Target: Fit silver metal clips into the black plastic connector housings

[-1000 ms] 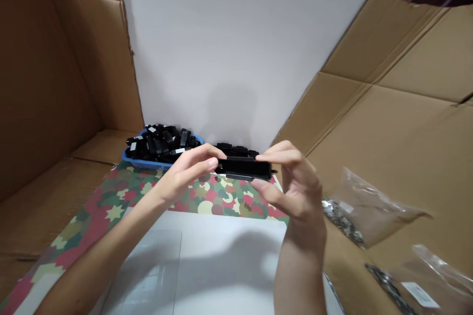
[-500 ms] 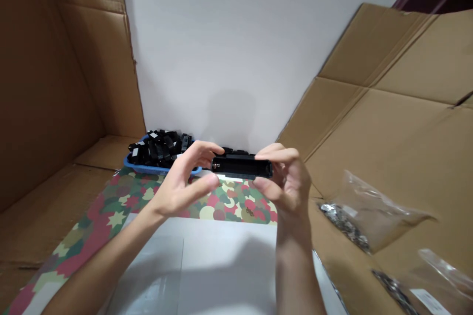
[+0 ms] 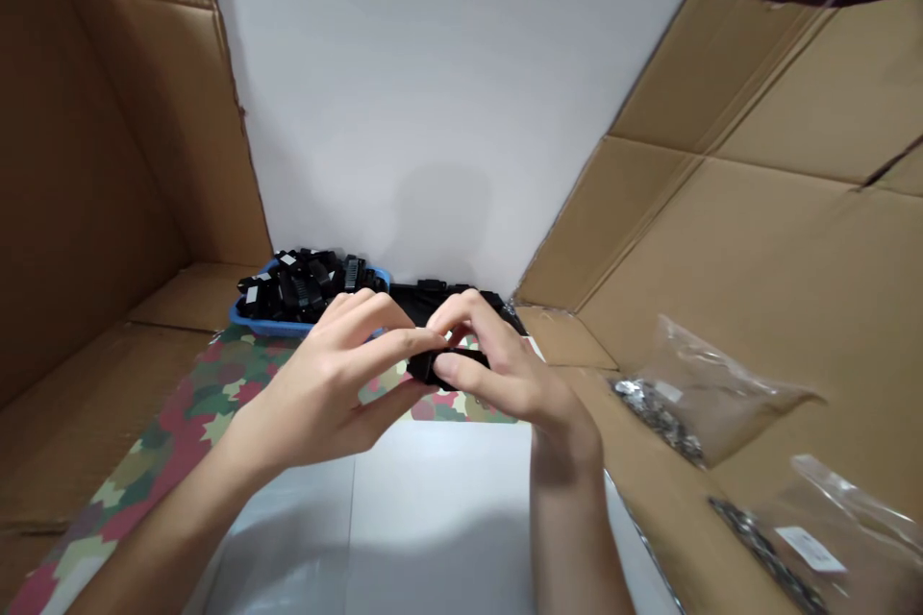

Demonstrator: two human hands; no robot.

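Between both hands is a small black plastic case [image 3: 421, 367], held level above the far end of the work surface. My left hand [image 3: 336, 380] grips its left end, thumb below and fingers above. My right hand [image 3: 509, 377] closes on it from the right, the thumb across the near side and the fingers bent over the top. Fingers cover much of the case, and its inside is hidden from this angle.
Behind my left hand, a blue basket [image 3: 270, 325] is heaped with black plastic parts. More black pieces [image 3: 433, 286] lie along the white wall. Clear bags of small metal parts [image 3: 660, 418] rest at the right. Cardboard walls flank the camouflage-patterned cloth [image 3: 216, 375] and white board [image 3: 439, 500].
The case has turned, so its open hollow side no longer faces me. Both hands have come closer together, and my left hand's fingers have closed onto its left end.
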